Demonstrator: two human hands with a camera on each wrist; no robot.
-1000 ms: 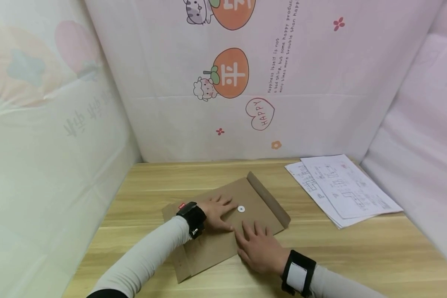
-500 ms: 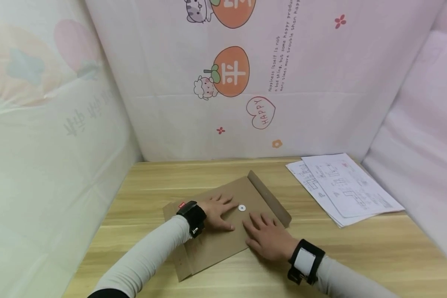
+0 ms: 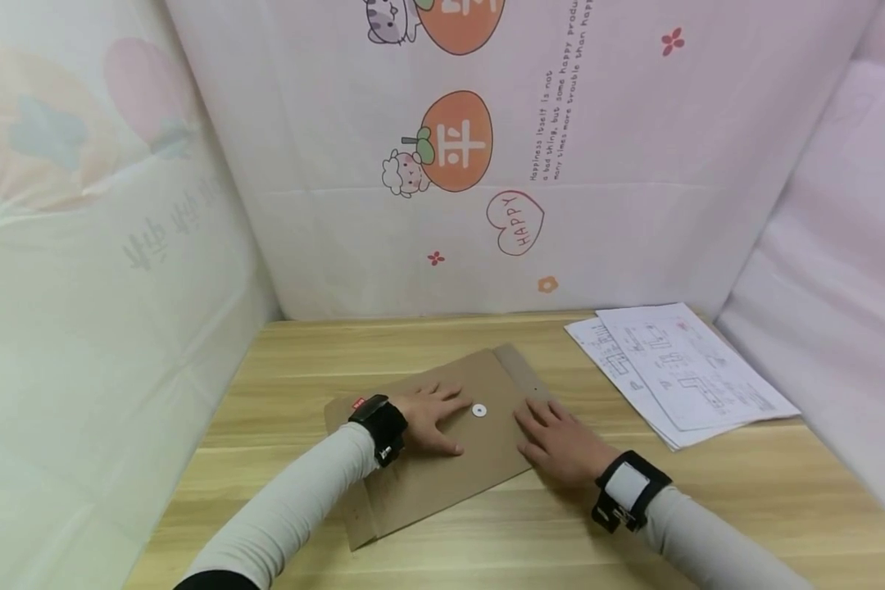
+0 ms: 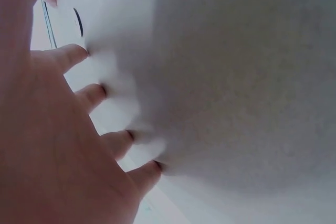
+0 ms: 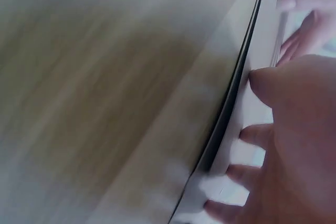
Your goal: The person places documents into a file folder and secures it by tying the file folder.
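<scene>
A brown kraft paper document envelope (image 3: 442, 483) lies at an angle on the wooden table, a white round button (image 3: 479, 410) on its face and a red label near its left corner. My left hand (image 3: 429, 419) rests on it with fingers spread, just left of the button; the left wrist view shows the fingertips (image 4: 100, 92) pressing the paper. At the right end, my right hand (image 3: 563, 444) lies over the end flap (image 3: 519, 373), fingers extended. The right wrist view shows its fingertips (image 5: 252, 136) on the paper beside the envelope's dark open edge (image 5: 226, 114).
Printed white sheets (image 3: 696, 369) with line drawings lie overlapping at the back right of the wooden table (image 3: 310, 352). Patterned white cloth (image 3: 324, 246) stands behind the table and along both sides.
My right hand has slid right along the envelope to its end flap. The flap, raised earlier, now lies flatter. My left hand has stayed in place.
</scene>
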